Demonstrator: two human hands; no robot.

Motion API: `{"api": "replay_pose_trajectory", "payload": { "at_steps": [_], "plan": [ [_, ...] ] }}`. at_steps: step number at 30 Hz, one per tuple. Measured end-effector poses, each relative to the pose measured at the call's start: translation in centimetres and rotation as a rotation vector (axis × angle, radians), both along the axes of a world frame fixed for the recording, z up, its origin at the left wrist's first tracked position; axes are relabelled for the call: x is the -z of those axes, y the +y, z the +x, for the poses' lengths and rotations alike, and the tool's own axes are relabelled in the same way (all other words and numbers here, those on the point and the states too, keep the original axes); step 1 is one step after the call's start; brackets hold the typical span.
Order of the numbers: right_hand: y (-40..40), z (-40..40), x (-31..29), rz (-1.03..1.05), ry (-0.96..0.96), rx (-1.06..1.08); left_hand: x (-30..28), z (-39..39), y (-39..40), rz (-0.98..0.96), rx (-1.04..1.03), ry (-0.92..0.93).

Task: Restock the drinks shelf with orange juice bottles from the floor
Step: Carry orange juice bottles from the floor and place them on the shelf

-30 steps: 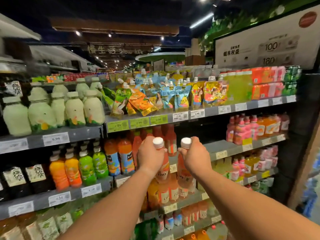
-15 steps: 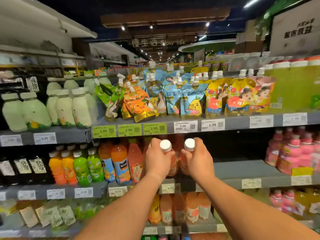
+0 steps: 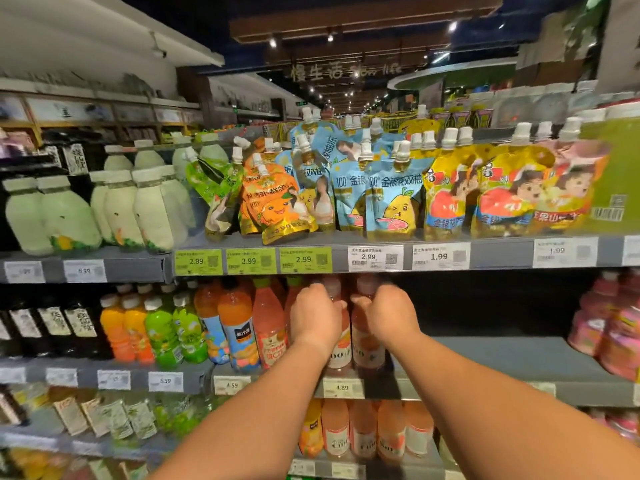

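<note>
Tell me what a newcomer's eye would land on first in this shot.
First, the two bare arms reaching to the middle shelf, the left hand and right hand each gripping an orange juice bottle standing at its front edge. Next, the bright spouted drink pouches crowding the shelf above, over green price tags.

Left hand (image 3: 317, 318) and right hand (image 3: 389, 315) each gripping an upright juice bottle (image 3: 341, 348) on the middle shelf (image 3: 485, 355)

Each hand (image 3: 317, 318) (image 3: 389, 315) hides its bottle's neck; far-left price tags (image 3: 24, 271) blur.
</note>
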State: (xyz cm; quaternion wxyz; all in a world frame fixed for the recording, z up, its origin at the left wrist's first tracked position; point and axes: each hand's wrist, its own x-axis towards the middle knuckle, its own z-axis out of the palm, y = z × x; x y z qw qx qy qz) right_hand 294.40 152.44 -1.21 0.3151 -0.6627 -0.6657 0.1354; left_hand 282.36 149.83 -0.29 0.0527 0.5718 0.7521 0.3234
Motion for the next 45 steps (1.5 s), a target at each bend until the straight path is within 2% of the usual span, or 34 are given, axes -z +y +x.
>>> {"api": "replay_pose_trajectory", "payload": {
  "at_steps": [7,15,17,21,27,31,35,39,42,45],
  "plan": [
    [0.9,0.1,0.3,-0.041,-0.087,-0.026,0.0,-0.4,1.5,-0.054,0.050,0.012],
    [-0.6,-0.1,0.5,-0.031,-0.001,0.008,0.8,-0.6,-0.4,0.028,0.056,0.078],
    [-1.2,0.1,0.5,0.001,-0.005,0.048,0.7,-0.7,-1.1,0.074,0.061,0.097],
    [-3.3,0.8,0.0,0.127,-0.134,0.128,0.0,-1.5,-3.4,0.116,0.071,0.197],
    [-8.9,-0.6,-0.3,0.169,-0.257,0.022,-0.1,-5.9,-9.5,-0.080,0.059,0.334],
    [-13.9,-6.2,-0.7,0.115,-0.260,-0.167,0.8,-12.1,-16.3,-0.235,-0.027,0.327],
    [-21.6,-15.2,-0.2,0.003,-0.344,-0.449,2.4,-19.9,-26.1,-0.354,-0.161,0.285],
    [-32.1,-25.6,2.1,-0.146,-0.519,-0.768,6.0,-28.5,-38.3,-0.483,-0.294,0.176],
    [-39.2,-31.6,5.0,-0.215,-0.556,-0.909,8.1,-32.8,-47.7,-0.547,-0.421,0.155],
    [-46.7,-37.1,6.9,-0.220,-0.581,-1.040,9.5,-37.1,-57.6,-0.582,-0.632,0.076]
  ]
}}
